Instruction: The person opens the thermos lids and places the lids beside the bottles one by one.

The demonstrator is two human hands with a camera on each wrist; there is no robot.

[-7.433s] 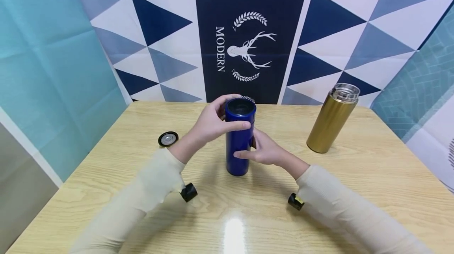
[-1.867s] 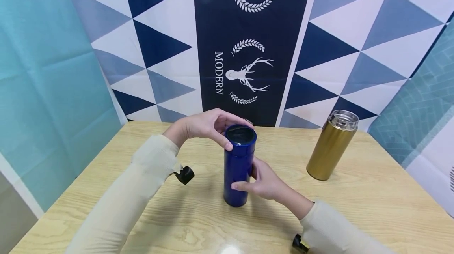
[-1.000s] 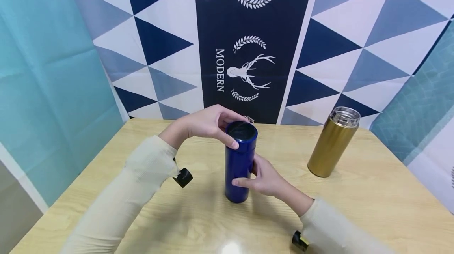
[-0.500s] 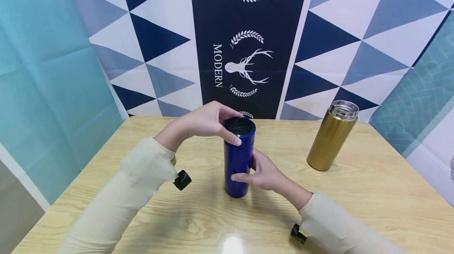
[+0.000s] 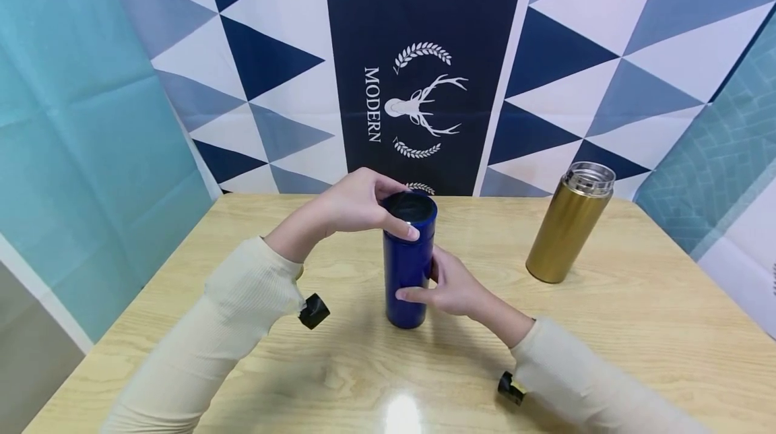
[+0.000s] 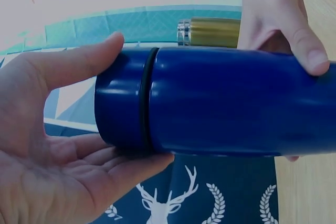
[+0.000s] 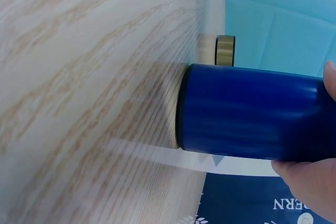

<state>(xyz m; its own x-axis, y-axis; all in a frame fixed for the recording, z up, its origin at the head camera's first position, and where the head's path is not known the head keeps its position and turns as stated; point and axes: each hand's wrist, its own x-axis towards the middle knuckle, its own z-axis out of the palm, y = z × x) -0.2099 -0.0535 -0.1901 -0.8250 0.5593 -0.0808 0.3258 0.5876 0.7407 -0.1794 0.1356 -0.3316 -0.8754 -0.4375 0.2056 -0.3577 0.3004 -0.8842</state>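
A blue thermos [image 5: 406, 279] stands upright on the table in the middle of the head view. Its blue lid [image 6: 122, 98] sits on top, and a thin black seam shows between lid and body in the left wrist view. My left hand [image 5: 354, 203] grips the lid from the left, thumb on the near side and fingers on the far side. Lower down, my right hand [image 5: 453, 286] holds the body, its thumb across the front. The right wrist view shows the thermos base [image 7: 186, 108] on the wood.
A gold thermos [image 5: 565, 232] without its lid stands at the right, its steel neck bare. A round gold lid [image 7: 226, 51] lies on the table [image 5: 339, 380] behind the blue thermos in the right wrist view. A patterned cloth [image 5: 273, 70] hangs behind the table.
My left thumb has slid rightward round the front of the lid over the last two seconds, the left hand turning with it. My right hand keeps its hold on the body. The head view tilts slightly.
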